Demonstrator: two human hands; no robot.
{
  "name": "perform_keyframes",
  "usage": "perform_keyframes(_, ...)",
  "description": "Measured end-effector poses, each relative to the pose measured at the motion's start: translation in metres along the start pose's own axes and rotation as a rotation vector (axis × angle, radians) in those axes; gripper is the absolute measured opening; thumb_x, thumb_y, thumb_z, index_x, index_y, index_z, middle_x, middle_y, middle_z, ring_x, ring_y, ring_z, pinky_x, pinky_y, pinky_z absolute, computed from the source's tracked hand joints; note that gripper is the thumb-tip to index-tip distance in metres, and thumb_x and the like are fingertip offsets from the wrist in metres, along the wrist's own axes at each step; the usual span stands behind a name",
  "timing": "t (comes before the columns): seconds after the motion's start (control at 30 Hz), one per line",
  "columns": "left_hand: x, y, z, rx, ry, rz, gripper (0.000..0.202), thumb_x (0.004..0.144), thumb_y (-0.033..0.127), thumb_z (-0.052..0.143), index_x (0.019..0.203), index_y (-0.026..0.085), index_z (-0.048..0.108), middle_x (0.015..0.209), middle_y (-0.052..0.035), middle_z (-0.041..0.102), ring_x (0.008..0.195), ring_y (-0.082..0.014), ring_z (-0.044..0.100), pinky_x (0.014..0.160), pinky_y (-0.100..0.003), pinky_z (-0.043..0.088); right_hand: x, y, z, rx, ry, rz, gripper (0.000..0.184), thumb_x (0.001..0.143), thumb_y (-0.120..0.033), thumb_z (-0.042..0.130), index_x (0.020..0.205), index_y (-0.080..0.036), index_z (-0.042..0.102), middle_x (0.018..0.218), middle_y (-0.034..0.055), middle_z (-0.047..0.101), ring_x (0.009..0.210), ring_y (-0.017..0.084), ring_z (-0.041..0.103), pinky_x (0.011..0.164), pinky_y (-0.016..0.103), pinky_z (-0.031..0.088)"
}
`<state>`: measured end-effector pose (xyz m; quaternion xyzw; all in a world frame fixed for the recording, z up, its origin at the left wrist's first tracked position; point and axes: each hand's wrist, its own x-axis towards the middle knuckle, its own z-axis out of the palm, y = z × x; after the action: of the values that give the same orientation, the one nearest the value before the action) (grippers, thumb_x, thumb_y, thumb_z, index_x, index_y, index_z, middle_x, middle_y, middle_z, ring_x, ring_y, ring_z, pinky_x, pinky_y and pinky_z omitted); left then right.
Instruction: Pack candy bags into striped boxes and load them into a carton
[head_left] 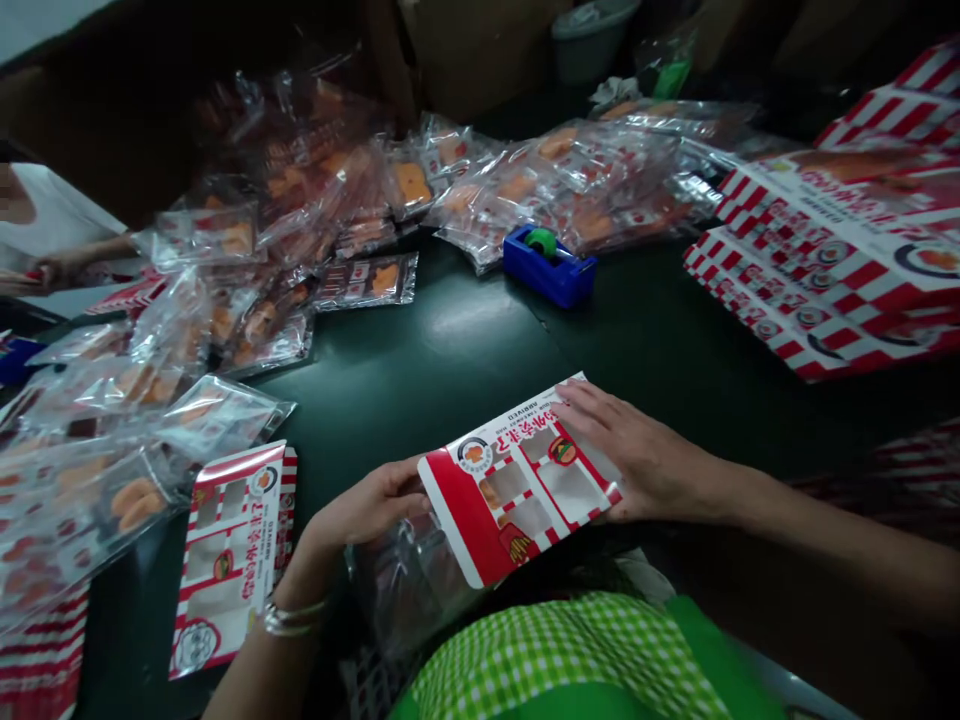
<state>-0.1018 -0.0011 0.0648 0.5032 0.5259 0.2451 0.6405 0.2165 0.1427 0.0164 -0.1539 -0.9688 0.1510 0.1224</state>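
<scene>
A red-and-white printed card point(517, 480) with cut-out windows lies at the near edge of the dark green table point(450, 350). My right hand point(637, 450) rests flat on its right part, fingers stretched out. My left hand point(367, 505) pinches the card's left edge, with a clear plastic bag point(405, 580) under it. A bracelet sits on my left wrist.
Another card point(232, 550) lies flat at the near left. Many clear packets with orange pieces point(247, 260) are heaped left and at the back. A blue tape dispenser point(547, 262) stands mid-table. Stacked red-and-white boxes point(832, 260) fill the right. Another person's arm point(67, 262) is far left.
</scene>
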Motion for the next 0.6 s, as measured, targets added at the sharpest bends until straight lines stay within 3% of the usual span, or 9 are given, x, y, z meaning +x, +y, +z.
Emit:
perform_keyframes(0.07, 0.012, 0.001, 0.0, 0.055, -0.01, -0.006, 0.041, 0.085, 0.03, 0.063, 0.125, 0.022, 0.063, 0.115, -0.0069, 0.071, 0.105, -0.0252, 0.066, 0.092, -0.039, 0.052, 0.001, 0.003, 0.002, -0.005, -0.005, 0.018, 0.108, 0.062, -0.048, 0.08, 0.148, -0.012, 0.026, 0.152, 0.0238, 0.028, 0.142, 0.04, 0.022, 0.113, 0.055, 0.029)
perform_keyframes(0.13, 0.021, 0.002, -0.002, 0.11, 0.071, -0.016, 0.037, 0.083, 0.033, 0.064, 0.118, 0.021, 0.066, 0.106, -0.0062, 0.074, 0.097, -0.0247, 0.068, 0.087, -0.039, 0.054, 0.004, 0.005, 0.004, -0.008, -0.015, 0.053, 0.109, 0.06, -0.045, 0.081, 0.148, -0.013, 0.025, 0.154, 0.0227, 0.026, 0.142, 0.041, 0.021, 0.113, 0.056, 0.028)
perform_keyframes(0.2, 0.02, 0.0, -0.004, 0.261, 0.327, 0.035, 0.032, 0.08, 0.034, 0.065, 0.108, 0.02, 0.07, 0.101, -0.0063, 0.074, 0.093, -0.0239, 0.069, 0.089, -0.04, 0.053, 0.007, 0.004, 0.005, -0.001, -0.044, 0.093, 0.111, 0.06, -0.046, 0.081, 0.149, -0.014, 0.025, 0.154, 0.0221, 0.025, 0.142, 0.041, 0.021, 0.113, 0.056, 0.027)
perform_keyframes(0.3, -0.012, -0.008, -0.003, 0.58, 0.887, 0.142, 0.032, 0.08, 0.036, 0.061, 0.106, 0.02, 0.069, 0.108, -0.0086, 0.071, 0.099, -0.0242, 0.066, 0.099, -0.042, 0.047, 0.006, 0.0, -0.002, -0.014, -0.09, 0.115, 0.113, 0.057, -0.052, 0.083, 0.149, -0.016, 0.026, 0.155, 0.022, 0.023, 0.144, 0.042, 0.015, 0.112, 0.061, 0.023)
perform_keyframes(0.37, -0.046, -0.02, 0.0, 0.616, 1.148, 0.035, 0.044, 0.081, 0.043, 0.058, 0.118, 0.019, 0.062, 0.108, -0.0101, 0.07, 0.095, -0.0249, 0.067, 0.089, -0.04, 0.052, 0.0, -0.001, -0.013, -0.007, -0.091, 0.115, 0.117, 0.055, -0.057, 0.083, 0.149, -0.017, 0.025, 0.157, 0.0216, 0.018, 0.144, 0.043, 0.01, 0.112, 0.063, 0.02)
perform_keyframes(0.4, -0.063, -0.028, 0.003, 0.592, 1.183, -0.108, 0.051, 0.079, 0.047, 0.059, 0.121, 0.02, 0.059, 0.099, -0.0089, 0.072, 0.084, -0.0248, 0.069, 0.079, -0.038, 0.055, -0.004, 0.0, -0.019, 0.013, -0.078, 0.137, 0.12, 0.054, -0.06, 0.082, 0.149, -0.017, 0.024, 0.157, 0.0216, 0.017, 0.145, 0.043, 0.009, 0.113, 0.063, 0.019)
perform_keyframes(0.43, -0.077, -0.037, 0.007, 0.537, 1.134, -0.246, 0.056, 0.075, 0.051, 0.062, 0.122, 0.02, 0.058, 0.087, -0.0068, 0.073, 0.073, -0.0244, 0.069, 0.068, -0.035, 0.055, -0.008, 0.002, -0.026, 0.044, -0.055, 0.193, 0.12, 0.055, -0.062, 0.081, 0.15, -0.016, 0.023, 0.157, 0.0218, 0.018, 0.144, 0.042, 0.012, 0.113, 0.062, 0.021)
perform_keyframes(0.5, -0.093, -0.052, 0.017, 0.315, 1.036, -0.382, 0.061, 0.069, 0.054, 0.068, 0.116, 0.017, 0.06, 0.07, -0.0029, 0.07, 0.057, -0.0216, 0.065, 0.054, -0.031, 0.052, -0.016, 0.007, -0.038, 0.155, -0.021, 0.384, 0.111, 0.061, -0.064, 0.075, 0.148, -0.015, 0.027, 0.151, 0.0223, 0.032, 0.138, 0.042, 0.03, 0.109, 0.059, 0.031)
perform_keyframes(0.6, -0.082, -0.059, 0.033, -0.189, 0.902, -0.276, 0.053, 0.062, 0.048, 0.078, 0.101, 0.016, 0.062, 0.059, 0.0016, 0.066, 0.047, -0.0139, 0.059, 0.046, -0.023, 0.047, -0.014, 0.004, -0.044, 0.419, -0.068, 0.585, 0.085, 0.069, -0.061, 0.069, 0.138, -0.017, 0.046, 0.13, 0.0164, 0.054, 0.111, 0.034, 0.058, 0.093, 0.05, 0.05)
